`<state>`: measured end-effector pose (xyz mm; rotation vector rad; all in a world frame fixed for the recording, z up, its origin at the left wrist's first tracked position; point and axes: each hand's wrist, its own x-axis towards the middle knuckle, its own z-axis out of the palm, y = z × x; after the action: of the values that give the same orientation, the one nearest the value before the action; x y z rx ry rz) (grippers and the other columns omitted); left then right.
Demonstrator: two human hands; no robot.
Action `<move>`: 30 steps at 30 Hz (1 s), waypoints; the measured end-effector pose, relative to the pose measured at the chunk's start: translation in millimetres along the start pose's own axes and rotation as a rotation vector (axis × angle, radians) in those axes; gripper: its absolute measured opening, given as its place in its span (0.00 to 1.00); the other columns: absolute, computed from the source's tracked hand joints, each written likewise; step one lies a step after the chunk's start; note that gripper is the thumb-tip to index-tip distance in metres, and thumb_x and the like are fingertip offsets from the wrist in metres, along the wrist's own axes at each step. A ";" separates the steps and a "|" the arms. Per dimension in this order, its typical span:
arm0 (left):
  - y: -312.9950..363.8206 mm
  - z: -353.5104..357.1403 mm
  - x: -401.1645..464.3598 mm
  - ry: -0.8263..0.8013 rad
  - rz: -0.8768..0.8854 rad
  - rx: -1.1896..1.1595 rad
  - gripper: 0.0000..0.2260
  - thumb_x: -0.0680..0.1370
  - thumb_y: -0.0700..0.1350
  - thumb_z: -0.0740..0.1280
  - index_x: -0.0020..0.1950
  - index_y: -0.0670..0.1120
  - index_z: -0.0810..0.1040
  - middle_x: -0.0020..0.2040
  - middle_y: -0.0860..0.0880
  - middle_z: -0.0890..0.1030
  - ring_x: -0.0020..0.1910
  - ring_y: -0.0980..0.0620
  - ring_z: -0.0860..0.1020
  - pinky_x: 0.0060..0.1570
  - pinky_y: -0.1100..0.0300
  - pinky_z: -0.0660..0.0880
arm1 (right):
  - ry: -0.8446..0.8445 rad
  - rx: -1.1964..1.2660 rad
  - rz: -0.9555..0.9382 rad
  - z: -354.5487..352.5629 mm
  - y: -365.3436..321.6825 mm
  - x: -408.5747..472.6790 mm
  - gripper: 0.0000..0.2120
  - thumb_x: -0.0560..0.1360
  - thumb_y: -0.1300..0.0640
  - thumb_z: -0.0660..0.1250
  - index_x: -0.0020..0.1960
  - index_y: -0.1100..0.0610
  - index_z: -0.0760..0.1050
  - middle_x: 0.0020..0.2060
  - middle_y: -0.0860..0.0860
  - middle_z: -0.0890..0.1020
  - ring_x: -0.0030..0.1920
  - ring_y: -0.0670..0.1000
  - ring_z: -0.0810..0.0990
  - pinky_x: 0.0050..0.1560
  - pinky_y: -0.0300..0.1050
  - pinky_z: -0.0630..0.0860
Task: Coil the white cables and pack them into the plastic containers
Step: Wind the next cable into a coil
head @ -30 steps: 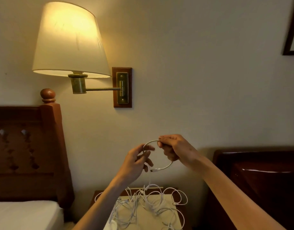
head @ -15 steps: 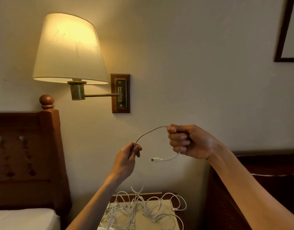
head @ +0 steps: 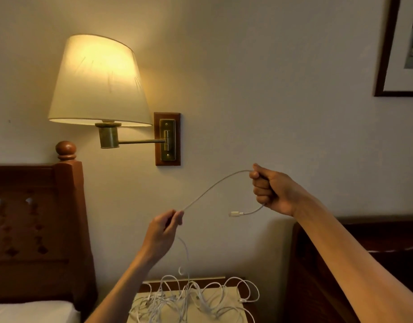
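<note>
The white cable (head: 214, 185) hangs in the air between 2 hands, in front of the wall and above the bedside table (head: 233, 279). The right hand (head: 270, 190) is a closed fist around it near one end, and the plug (head: 234, 214) sticks out just below that fist. The left hand (head: 164, 226) pinches the cable lower down between thumb and fingers, with the rest trailing down to the loose pile of cables (head: 191, 299) on the table.

1 second ago both hands were close together, holding a small round loop. Now they are well apart and the loop is gone; the cable runs as a single shallow arc from fist to pinch. That likely means the first turn was let out and a fresh length drawn up to start the coil again, so this cable is still at the beginning of being coiled.

No plastic container shows in this view. The pile below looks tangled, so the trailing part may drag other cables up.

A lit wall lamp (head: 98, 82) and a wooden headboard (head: 33, 217) are to the left.
</note>
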<state>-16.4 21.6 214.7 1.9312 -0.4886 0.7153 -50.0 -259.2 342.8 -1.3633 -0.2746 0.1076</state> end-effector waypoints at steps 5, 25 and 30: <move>24.9 -2.4 23.3 -0.041 0.095 -0.045 0.13 0.82 0.44 0.60 0.38 0.45 0.75 0.29 0.59 0.70 0.30 0.60 0.66 0.32 0.64 0.63 | -0.027 0.180 -0.106 -4.9 -7.2 0.6 0.17 0.84 0.51 0.53 0.38 0.54 0.69 0.24 0.46 0.56 0.24 0.46 0.53 0.25 0.38 0.54; 132.1 2.3 38.9 -0.311 0.575 0.312 0.13 0.81 0.53 0.61 0.38 0.54 0.74 0.27 0.60 0.71 0.28 0.55 0.74 0.30 0.68 0.68 | -0.037 -0.324 -0.306 36.2 -13.8 14.2 0.16 0.82 0.58 0.59 0.51 0.69 0.79 0.40 0.61 0.85 0.41 0.56 0.85 0.42 0.44 0.81; 153.7 -8.4 56.4 -0.245 0.687 0.282 0.08 0.82 0.51 0.61 0.44 0.56 0.76 0.33 0.63 0.74 0.30 0.60 0.76 0.32 0.74 0.67 | -0.085 -0.430 -0.334 41.6 -10.6 13.3 0.16 0.82 0.58 0.59 0.48 0.67 0.81 0.37 0.58 0.84 0.38 0.53 0.83 0.40 0.40 0.78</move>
<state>-70.1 -40.0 356.7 2.1295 -1.2996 1.0196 -48.7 -218.7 362.4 -1.7194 -0.6192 -0.1825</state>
